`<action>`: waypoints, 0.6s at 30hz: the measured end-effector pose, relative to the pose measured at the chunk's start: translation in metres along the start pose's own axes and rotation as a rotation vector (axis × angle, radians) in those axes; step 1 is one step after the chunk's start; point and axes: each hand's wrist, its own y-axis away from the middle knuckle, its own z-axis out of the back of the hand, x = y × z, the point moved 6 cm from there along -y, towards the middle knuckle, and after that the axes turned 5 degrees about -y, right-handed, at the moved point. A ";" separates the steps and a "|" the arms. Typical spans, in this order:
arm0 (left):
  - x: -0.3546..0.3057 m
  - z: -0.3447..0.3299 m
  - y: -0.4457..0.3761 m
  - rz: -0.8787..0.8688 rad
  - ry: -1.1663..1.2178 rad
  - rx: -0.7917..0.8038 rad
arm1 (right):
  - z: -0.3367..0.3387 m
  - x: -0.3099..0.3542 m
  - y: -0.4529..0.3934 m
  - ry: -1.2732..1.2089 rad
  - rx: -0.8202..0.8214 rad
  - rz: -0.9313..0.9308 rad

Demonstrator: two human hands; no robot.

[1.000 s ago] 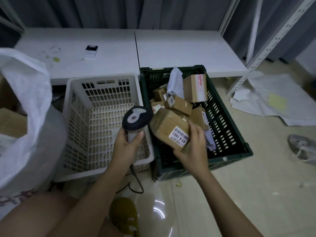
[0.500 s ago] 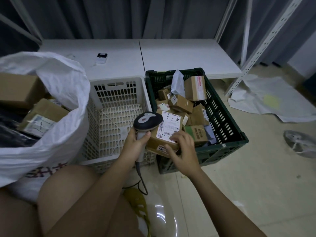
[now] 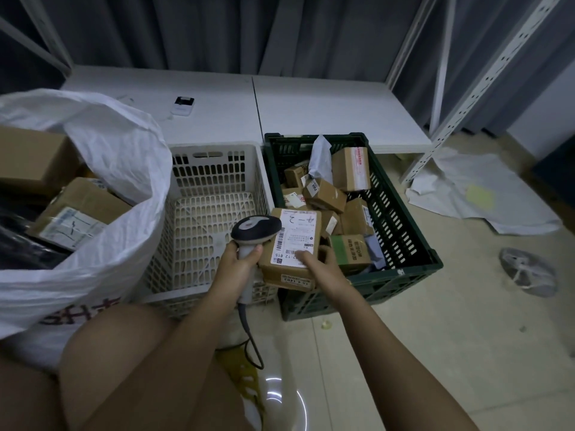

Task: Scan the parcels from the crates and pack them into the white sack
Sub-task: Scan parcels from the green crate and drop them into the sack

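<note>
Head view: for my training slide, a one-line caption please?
Left hand aims scanner at labelled parcel in right hand, between crates.

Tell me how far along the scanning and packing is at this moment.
Well under way. Done: the white crate shows no parcels, and the white sack already holds several boxes. In hand: the left hand grips the scanner beside the labelled parcel held by the right hand. Left: roughly ten parcels in the green crate.

Sack: white, crinkly, maybe woven plastic
Parcel: brown cardboard, paper label
Crates: holey plastic
Floor: shiny tiles
</note>
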 end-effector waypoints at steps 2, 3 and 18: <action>-0.004 0.000 0.000 -0.042 0.010 -0.020 | 0.011 0.012 0.003 -0.041 -0.038 0.066; -0.007 0.001 0.000 -0.061 0.012 -0.036 | 0.016 0.019 0.005 -0.060 -0.034 0.099; -0.031 -0.015 0.007 -0.212 0.046 0.107 | 0.020 0.108 0.019 0.937 0.134 0.268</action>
